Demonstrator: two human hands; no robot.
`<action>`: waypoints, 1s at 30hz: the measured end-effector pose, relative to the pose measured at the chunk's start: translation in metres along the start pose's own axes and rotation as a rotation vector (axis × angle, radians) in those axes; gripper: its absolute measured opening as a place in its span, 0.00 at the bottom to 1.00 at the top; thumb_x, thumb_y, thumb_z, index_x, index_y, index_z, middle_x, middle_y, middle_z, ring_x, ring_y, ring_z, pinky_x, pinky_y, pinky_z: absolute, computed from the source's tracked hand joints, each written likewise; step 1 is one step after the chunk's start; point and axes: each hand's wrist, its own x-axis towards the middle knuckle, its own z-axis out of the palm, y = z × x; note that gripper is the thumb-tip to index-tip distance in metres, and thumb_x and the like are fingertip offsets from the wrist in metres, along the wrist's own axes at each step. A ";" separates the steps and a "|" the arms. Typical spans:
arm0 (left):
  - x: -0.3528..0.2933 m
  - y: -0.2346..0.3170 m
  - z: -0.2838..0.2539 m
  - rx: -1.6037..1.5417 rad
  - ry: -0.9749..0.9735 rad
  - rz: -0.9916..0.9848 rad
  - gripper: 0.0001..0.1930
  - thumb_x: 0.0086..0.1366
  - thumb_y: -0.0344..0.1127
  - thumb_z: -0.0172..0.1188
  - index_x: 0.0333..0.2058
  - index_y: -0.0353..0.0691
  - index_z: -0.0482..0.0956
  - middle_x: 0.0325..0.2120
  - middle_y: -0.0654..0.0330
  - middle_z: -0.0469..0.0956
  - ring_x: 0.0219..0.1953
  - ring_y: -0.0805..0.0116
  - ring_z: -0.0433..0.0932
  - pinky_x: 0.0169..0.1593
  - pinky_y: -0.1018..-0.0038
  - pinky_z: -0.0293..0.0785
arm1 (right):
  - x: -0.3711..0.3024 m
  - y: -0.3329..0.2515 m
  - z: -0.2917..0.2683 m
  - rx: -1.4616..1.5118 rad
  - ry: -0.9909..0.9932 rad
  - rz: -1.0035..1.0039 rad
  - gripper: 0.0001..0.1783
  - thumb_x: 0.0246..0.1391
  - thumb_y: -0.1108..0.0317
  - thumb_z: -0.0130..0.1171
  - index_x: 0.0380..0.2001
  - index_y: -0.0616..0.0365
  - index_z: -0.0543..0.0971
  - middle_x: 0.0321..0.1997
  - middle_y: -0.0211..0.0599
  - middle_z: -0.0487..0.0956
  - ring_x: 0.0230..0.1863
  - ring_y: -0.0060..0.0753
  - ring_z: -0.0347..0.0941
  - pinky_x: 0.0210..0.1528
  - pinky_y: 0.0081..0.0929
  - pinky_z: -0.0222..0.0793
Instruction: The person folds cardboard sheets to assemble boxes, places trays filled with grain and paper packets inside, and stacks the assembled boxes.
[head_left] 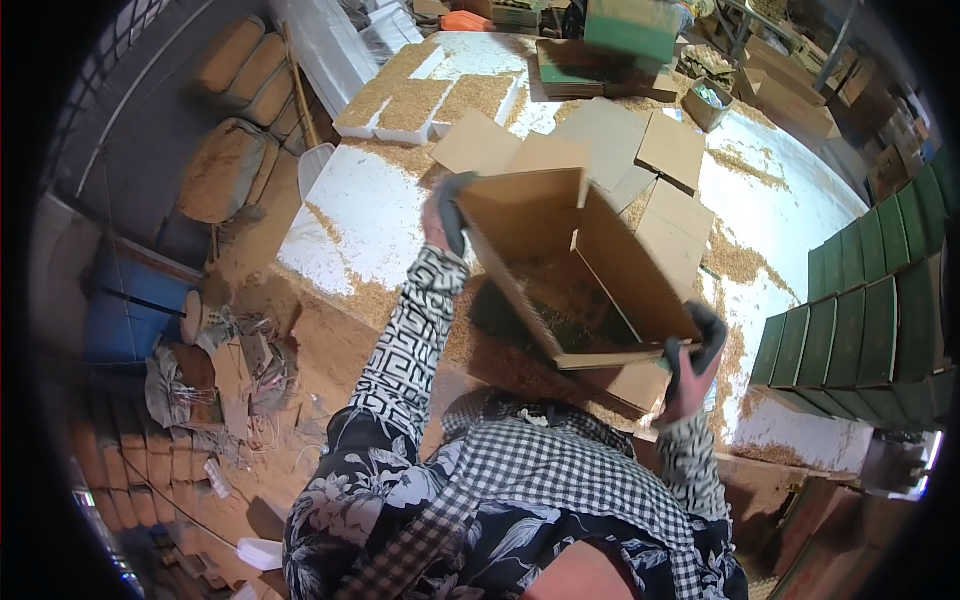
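Observation:
A brown cardboard box (645, 270), without a lid, is tilted over the near side of the table in front of me. My left hand (450, 215), in a dark glove with some bare skin showing, grips its upper left corner. At the lower right corner, my right hand (695, 365) is closed on the rim, also partly gloved. The inside of the box is in shadow toward its bottom, and I cannot tell whether the bottom is closed. Loose cardboard flaps (677, 150) lie on the table just beyond the box.
White foam trays (410, 105) filled with brown shavings stand at the far left of the white table (370, 200). Stacked green boxes (840, 330) line the right side. A small open carton (708, 105) stands at the back right. Full sacks (225, 170) lie left of the table.

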 end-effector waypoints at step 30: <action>-0.064 -0.011 0.030 1.021 -0.597 -0.016 0.42 0.51 0.45 0.60 0.59 0.39 0.47 0.55 0.46 0.57 0.58 0.56 0.57 0.60 0.69 0.52 | 0.067 0.095 -0.069 0.208 -0.273 0.405 0.27 0.54 0.52 0.47 0.49 0.65 0.66 0.48 0.41 0.71 0.44 0.31 0.70 0.43 0.25 0.67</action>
